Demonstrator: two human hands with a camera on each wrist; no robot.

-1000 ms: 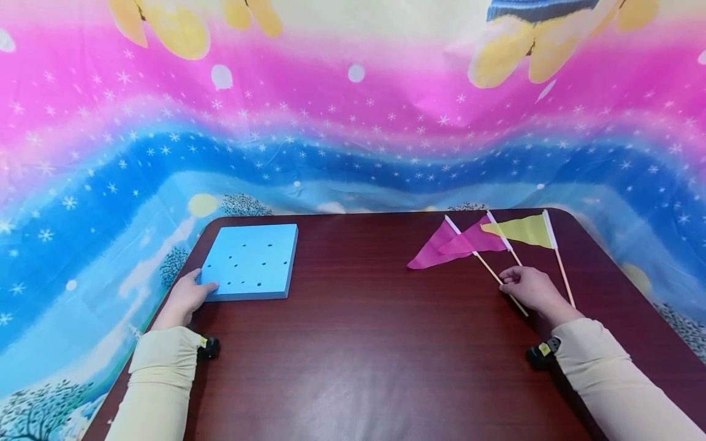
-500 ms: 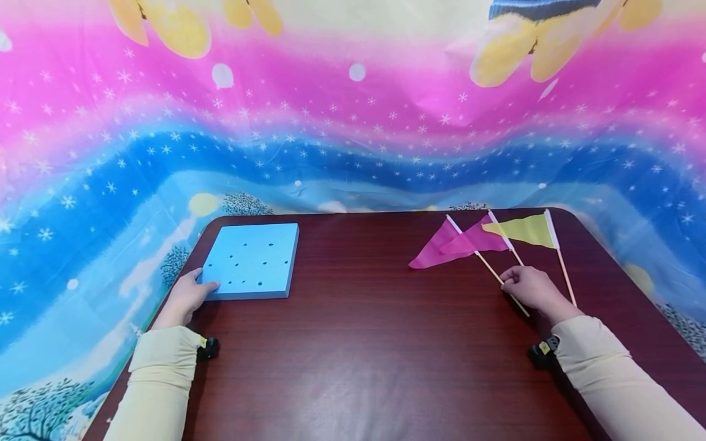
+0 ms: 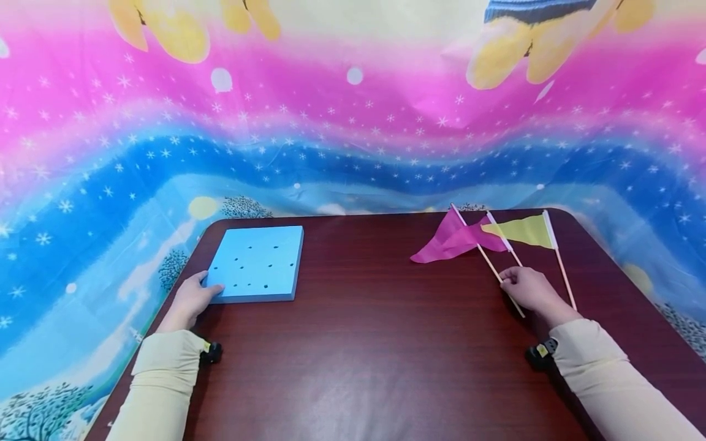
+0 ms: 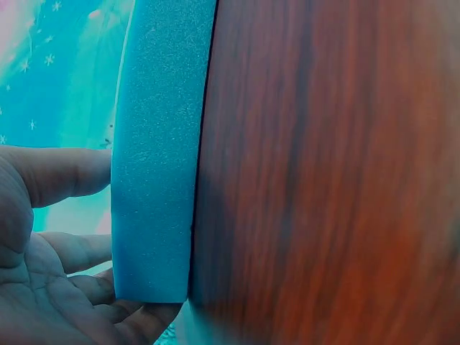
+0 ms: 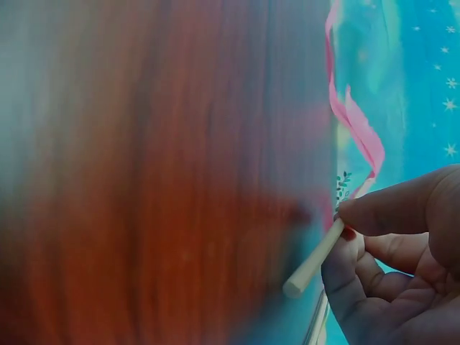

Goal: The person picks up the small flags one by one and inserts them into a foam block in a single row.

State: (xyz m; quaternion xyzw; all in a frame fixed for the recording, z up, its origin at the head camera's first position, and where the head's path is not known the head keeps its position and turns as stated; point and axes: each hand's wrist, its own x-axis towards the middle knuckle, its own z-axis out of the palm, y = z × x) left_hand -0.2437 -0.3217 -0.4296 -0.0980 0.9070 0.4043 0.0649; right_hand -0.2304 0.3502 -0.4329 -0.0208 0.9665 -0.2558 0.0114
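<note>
On the left of the table sits a light-blue foam board (image 3: 259,260) with small holes in its top. My left hand (image 3: 195,297) grips its near left corner, thumb over the top and fingers round the side; its thick edge (image 4: 154,158) fills the middle of the left wrist view. At the right, my right hand (image 3: 531,289) pinches the wooden stick of a pink pennant flag (image 3: 441,239) between thumb and fingertips. In the right wrist view the stick's lower end (image 5: 309,269) sticks out past the fingers, tilted, with the pink cloth (image 5: 359,133) behind.
A second pink flag (image 3: 499,236) lies partly under the held one, its stick passing behind my right hand. To its right lies a yellow flag (image 3: 524,231). The dark red-brown table (image 3: 353,343) ends at a patterned cloth backdrop (image 3: 353,135).
The held pink flag's top has risen and shifted slightly right, and its cloth now hangs in folds. The foam board and my left hand have slid a little to the right.
</note>
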